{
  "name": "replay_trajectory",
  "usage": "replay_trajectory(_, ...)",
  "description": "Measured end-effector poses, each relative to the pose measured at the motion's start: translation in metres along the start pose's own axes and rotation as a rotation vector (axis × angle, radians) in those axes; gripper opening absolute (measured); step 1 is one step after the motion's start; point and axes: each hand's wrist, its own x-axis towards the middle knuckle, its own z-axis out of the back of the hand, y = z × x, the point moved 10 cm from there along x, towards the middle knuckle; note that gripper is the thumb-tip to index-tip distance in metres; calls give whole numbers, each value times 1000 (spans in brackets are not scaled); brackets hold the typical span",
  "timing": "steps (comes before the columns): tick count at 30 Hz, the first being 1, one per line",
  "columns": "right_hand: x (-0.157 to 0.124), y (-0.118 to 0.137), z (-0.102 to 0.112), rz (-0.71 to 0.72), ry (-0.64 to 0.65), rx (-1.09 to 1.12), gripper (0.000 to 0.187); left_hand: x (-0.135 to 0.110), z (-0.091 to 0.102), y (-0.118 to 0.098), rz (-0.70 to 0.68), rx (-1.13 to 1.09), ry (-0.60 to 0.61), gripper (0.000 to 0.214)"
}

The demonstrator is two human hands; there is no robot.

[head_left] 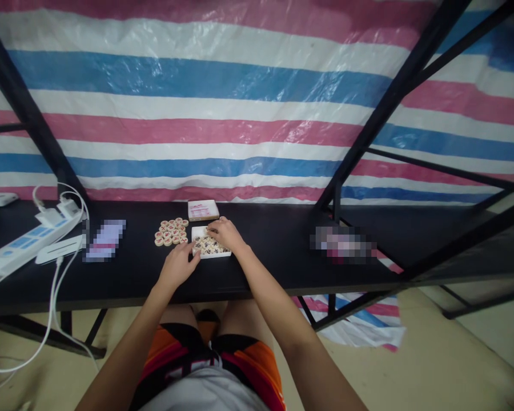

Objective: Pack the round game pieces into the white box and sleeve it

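Observation:
A small white box (211, 247) holding round wooden game pieces sits on the black table (274, 251). My right hand (225, 233) rests over the box's far edge, fingers curled on the pieces inside. My left hand (178, 265) lies at the box's near left corner, fingers bent against its side. A cluster of loose wooden pieces (171, 231) with red and dark markings lies just left of the box. The box lid (203, 209) lies behind it.
A white power strip (29, 240) with plugs and cables lies at the left of the table, beside a blurred card (105, 240). Another blurred object (345, 244) is at the right. Black metal frame bars (368, 131) rise around, against a striped tarp.

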Motion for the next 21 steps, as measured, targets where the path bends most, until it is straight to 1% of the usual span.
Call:
replay_trajectory(4,0,2,1,37,-27,3,16,0,1,0,4,1,-1,43)
replay_trajectory(9,2,12,-7,157,26,-1,17,1,1,-1,-6,3,-6,42)
replay_trajectory(11,2,13,-10,179,38,-8,18,1,1,-1,-10,0,-9,42)
replay_trajectory(16,2,13,-14,175,62,-32,20,1,0,1,-7,-3,-10,42)
replay_trajectory(21,0,13,-8,126,53,-78,21,1,1,0,-15,9,-10,42)
